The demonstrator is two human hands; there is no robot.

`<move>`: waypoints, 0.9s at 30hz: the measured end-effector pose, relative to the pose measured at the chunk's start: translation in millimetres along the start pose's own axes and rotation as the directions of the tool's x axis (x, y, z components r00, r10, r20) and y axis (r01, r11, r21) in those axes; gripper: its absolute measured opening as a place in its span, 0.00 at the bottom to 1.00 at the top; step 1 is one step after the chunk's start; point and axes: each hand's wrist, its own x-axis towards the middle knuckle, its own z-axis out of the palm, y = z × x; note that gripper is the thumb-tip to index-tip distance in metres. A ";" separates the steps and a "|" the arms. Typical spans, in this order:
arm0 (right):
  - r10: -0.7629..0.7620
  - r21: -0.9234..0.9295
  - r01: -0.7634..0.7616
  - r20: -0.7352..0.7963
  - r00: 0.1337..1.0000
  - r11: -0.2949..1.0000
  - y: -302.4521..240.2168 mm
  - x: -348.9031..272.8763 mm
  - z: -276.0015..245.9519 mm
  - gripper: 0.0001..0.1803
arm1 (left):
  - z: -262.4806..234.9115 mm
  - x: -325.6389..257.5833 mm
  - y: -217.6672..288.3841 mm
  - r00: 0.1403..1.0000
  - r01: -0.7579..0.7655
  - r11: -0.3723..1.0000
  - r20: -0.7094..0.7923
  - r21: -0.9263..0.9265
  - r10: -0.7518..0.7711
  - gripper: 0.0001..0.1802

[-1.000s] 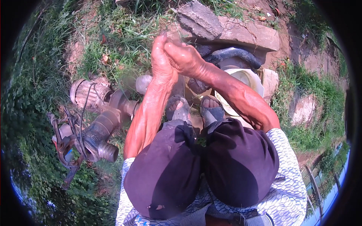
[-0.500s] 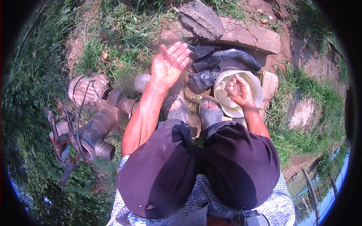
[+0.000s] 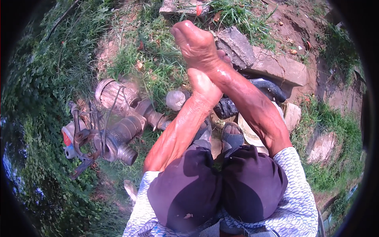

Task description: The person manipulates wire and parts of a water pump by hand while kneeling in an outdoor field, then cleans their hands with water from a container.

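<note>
My right forearm reaches up and to the left, crossing over my left. The wet right hand (image 3: 194, 42) is bent at the wrist, its fingers curling down out of sight, so whether it is open or closed is hidden. Beneath it, my left hand (image 3: 206, 85) wraps round the right wrist from below. Its thumb side shows on the left, and fingertips peek out past the wrist on the far side. A pale bucket (image 3: 252, 132) stands by my right foot, largely covered by the right forearm. A black bent hose (image 3: 270, 87) lies behind it.
To the left, a motor (image 3: 117, 94) joins a rusty pump body (image 3: 126, 128) with cables and metal brackets. A round pale object (image 3: 175, 100) sits near my left wrist. A broken concrete lump (image 3: 236, 46) and a stone slab (image 3: 278, 65) lie ahead. Sandals (image 3: 232, 135) cover my feet.
My right hand has left the bucket and moved up and left, across the left arm. My left hand has shifted right and down, beneath the right wrist. The view has swung slightly.
</note>
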 end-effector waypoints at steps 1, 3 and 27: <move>-0.136 -0.109 0.140 0.050 0.989 0.984 10.3 -2.5 -5.5 0.05 | 6.5 1.0 -2.3 0.976 -0.158 0.987 -0.158 -0.035 0.151 0.22; -0.015 -0.120 0.039 0.189 0.982 0.992 15.9 -9.0 -12.7 0.08 | 6.3 4.8 8.6 0.902 -0.325 0.945 -0.311 -0.029 0.301 0.20; 0.951 0.820 -0.485 0.236 -0.197 -0.304 38.3 -274.4 -210.8 0.17 | -84.0 -7.3 2.8 0.896 0.433 0.788 -0.306 0.438 -0.322 0.17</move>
